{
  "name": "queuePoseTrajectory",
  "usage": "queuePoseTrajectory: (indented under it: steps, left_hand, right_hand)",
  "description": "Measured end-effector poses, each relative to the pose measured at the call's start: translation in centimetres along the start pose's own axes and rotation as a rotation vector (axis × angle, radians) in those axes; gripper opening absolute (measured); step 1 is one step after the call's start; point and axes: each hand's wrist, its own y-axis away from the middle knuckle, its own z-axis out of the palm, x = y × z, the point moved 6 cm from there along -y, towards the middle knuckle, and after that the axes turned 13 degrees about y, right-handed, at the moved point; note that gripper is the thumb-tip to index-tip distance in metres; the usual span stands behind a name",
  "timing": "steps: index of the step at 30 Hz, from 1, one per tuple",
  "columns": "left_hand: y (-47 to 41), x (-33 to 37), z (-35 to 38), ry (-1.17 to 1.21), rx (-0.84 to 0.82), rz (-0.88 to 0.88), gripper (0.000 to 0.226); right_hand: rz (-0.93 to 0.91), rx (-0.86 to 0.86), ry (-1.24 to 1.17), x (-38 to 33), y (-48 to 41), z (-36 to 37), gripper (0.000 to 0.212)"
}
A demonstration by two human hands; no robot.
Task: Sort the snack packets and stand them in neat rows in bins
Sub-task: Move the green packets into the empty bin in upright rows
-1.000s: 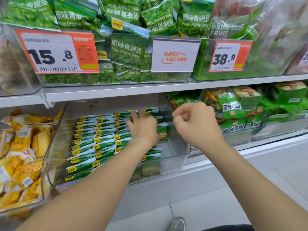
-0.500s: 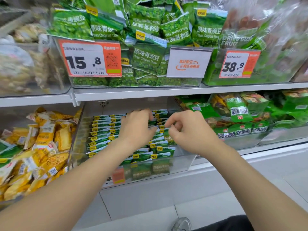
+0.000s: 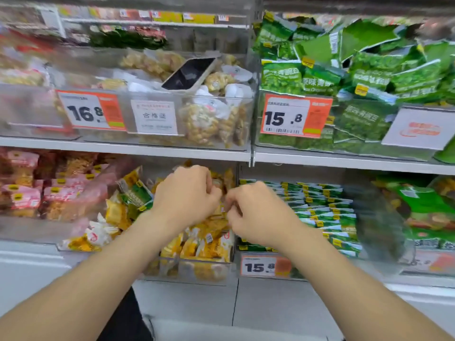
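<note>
My left hand [image 3: 187,196] and right hand [image 3: 256,212] are curled close together above the yellow snack packets [image 3: 209,242], probably to pull one upright; I cannot tell if they pinch any. The packets lie jumbled in their clear bin [image 3: 192,270]. At 3 o'clock, green packets [image 3: 327,210] stand in rows.

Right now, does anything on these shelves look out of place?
A phone lies tilted atop the snack bags on the upper shelf, and a green packet sits among the yellow packets below.
</note>
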Motion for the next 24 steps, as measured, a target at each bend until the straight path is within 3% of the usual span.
queuePoseTrajectory:
  steps: [5, 8, 12, 18, 24]
  left_hand:
    - [-2.3, -9.9, -1.6, -0.116, -0.036, -0.206, 0.021]
    - [-3.5, -14.3, -1.5, -0.188, -0.143, -0.307, 0.039]
    - [-4.0, -17.4, 0.0, -0.246, -0.297, -0.382, 0.071]
    - [-4.5, -18.1, 1.1, -0.259, -0.403, -0.373, 0.09]
    - [-4.8, -17.6, 2.8, -0.338, -0.56, -0.341, 0.077]
  right_hand:
    - [0.073, 0.224, 0.04, -3.2, -3.4, -0.5, 0.02]
    - [0.044, 0.154, -0.089, -5.7, -4.2, 1.2, 0.019]
    - [-0.02, 0.043, -0.031, -8.0, -4.8, 3.7, 0.019]
    - [-0.018, 0.044, -0.025, -8.9, -5.8, 4.5, 0.022]
    - [-0.017, 0.028, -0.027, -8.8, -5.7, 4.8, 0.019]
